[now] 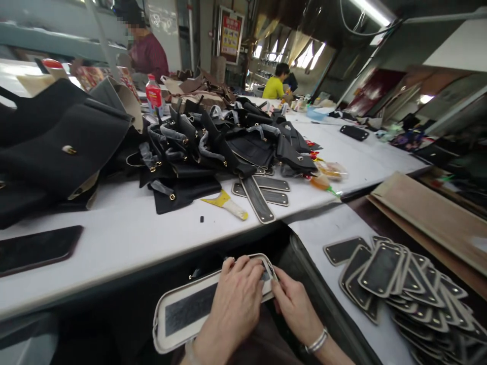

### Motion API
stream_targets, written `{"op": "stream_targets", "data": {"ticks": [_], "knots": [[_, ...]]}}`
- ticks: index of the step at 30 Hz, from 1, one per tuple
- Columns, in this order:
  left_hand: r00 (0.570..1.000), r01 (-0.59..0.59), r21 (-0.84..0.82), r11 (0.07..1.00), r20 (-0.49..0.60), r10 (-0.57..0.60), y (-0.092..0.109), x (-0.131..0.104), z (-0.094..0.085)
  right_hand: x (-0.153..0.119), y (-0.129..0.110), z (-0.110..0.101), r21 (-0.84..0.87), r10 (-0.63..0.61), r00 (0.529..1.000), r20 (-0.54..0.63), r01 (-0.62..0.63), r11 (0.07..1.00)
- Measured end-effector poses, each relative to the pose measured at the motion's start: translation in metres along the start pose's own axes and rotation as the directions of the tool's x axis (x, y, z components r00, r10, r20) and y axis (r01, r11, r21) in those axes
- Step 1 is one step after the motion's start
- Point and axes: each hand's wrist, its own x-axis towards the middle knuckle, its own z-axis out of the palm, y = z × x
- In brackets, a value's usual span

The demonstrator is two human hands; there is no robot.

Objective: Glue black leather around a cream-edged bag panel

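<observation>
A long bag base panel (190,309) with rounded ends, a pale raised rim and a dark strip along its middle is held tilted above my lap. My left hand (238,291) lies over its right half, fingers bent across the dark strip; the thumb is hidden. At the panel's right end, my right hand (297,301) pinches the rim between thumb and fingers. Similar dark panels with pale edges and metal studs lie in a pile (411,284) to the right. More long studded panels (262,203) lie on the table ahead.
Black bags (228,137) with wrapped handles cover the white table (125,243). A yellow-and-white scraper-like tool (228,204), a dark phone-like slab (38,248) and a red-labelled bottle (154,95) are there too. Boards (429,218) lie right. Two people sit farther back.
</observation>
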Motion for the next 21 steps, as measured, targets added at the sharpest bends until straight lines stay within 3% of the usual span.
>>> {"op": "stream_targets", "data": {"ticks": [4,7,10,13,17,21], "knots": [[1.000,-0.023,0.019,1.000,0.016,0.023,-0.002,0.000,-0.002,0.001,0.005,-0.002,0.106,0.022,1.000,-0.022,-0.019,0.994],[0.999,-0.044,0.042,0.998,0.027,0.043,-0.004,0.000,-0.001,0.009,0.013,-0.004,0.334,0.071,0.997,-0.027,-0.058,0.941],[0.998,-0.056,0.047,0.997,0.024,0.055,-0.004,0.002,0.001,0.020,0.022,0.002,0.694,0.183,0.982,-0.039,-0.105,0.713],[0.998,-0.056,0.044,0.997,0.023,0.055,-0.003,0.004,0.001,0.029,0.025,0.017,0.876,0.273,0.962,-0.021,-0.114,0.468],[0.998,-0.032,0.036,0.999,0.064,0.029,-0.001,0.006,-0.002,0.030,0.020,0.035,0.927,0.287,0.958,-0.017,-0.092,0.363],[0.996,-0.008,0.028,1.000,0.090,0.005,-0.001,0.006,-0.005,0.026,0.016,0.036,0.958,0.261,0.962,0.080,-0.147,0.248]]}}
